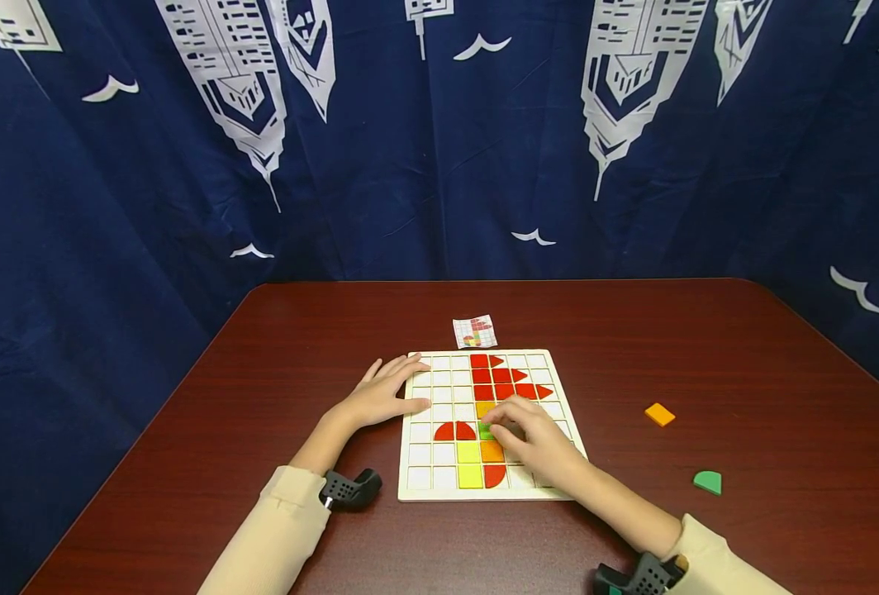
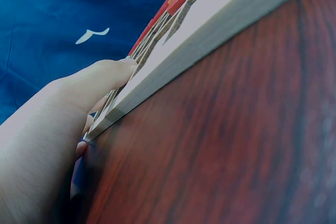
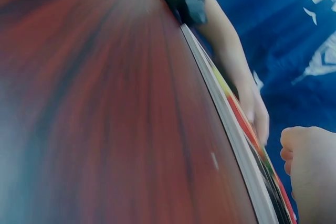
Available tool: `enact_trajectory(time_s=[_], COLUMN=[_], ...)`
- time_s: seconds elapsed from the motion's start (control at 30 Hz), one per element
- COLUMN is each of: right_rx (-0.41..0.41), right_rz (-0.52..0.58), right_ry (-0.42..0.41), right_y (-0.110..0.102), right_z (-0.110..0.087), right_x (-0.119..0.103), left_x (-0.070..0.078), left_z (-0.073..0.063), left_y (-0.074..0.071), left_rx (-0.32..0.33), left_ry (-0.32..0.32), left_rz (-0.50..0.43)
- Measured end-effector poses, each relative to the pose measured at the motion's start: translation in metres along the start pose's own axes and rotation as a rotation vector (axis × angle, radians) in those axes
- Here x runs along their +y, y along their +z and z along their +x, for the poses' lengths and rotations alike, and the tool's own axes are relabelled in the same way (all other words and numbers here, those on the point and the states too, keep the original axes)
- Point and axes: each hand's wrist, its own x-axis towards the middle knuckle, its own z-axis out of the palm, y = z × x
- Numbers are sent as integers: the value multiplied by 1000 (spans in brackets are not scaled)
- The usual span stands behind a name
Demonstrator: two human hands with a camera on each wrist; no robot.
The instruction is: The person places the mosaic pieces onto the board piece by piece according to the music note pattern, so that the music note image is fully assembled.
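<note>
A white square-grid board (image 1: 420,478) lies on the table, with flat coloured pieces in its cells. My left hand (image 1: 383,397) rests on the board's left edge, fingers spread and thumb on the grid; in the left wrist view the thumb (image 2: 100,80) lies over the rim. My right hand (image 1: 532,438) is over the middle of the board, thumb and forefinger pinching a small green piece (image 1: 485,431) at a cell. Around it are an orange square (image 1: 491,451), yellow squares (image 1: 468,452) and red half-round pieces (image 1: 444,431). Red squares and triangles (image 1: 504,376) fill rows at the top.
A small printed card (image 1: 475,331) lies behind the board. Off to the right, an orange square piece (image 1: 659,414) and a green quarter-round piece (image 1: 708,482) lie loose on the brown table (image 1: 320,330). A blue patterned curtain (image 1: 380,165) hangs behind.
</note>
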Motion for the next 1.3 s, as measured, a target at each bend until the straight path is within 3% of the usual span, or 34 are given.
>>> enact_trajectory(time_s=[0.3,0.63,0.93,1.3], right_rx=[164,231,190,69], right_rz=[-171,-335,-378,-381], right_ry=[78,161,223,353], right_y=[-45,-94,-119,-131], right_z=[-25,-54,-70,-76], right_x=[39,74,95,97], left_x=[0,1,0,1], left_z=[-1,-2,-1,-1], left_y=[-1,-2,0,0], left_rx=[-6,5,-8,-4], left_ry=[-11,0,-16,-5], left_rz=[3,-19,1,-12])
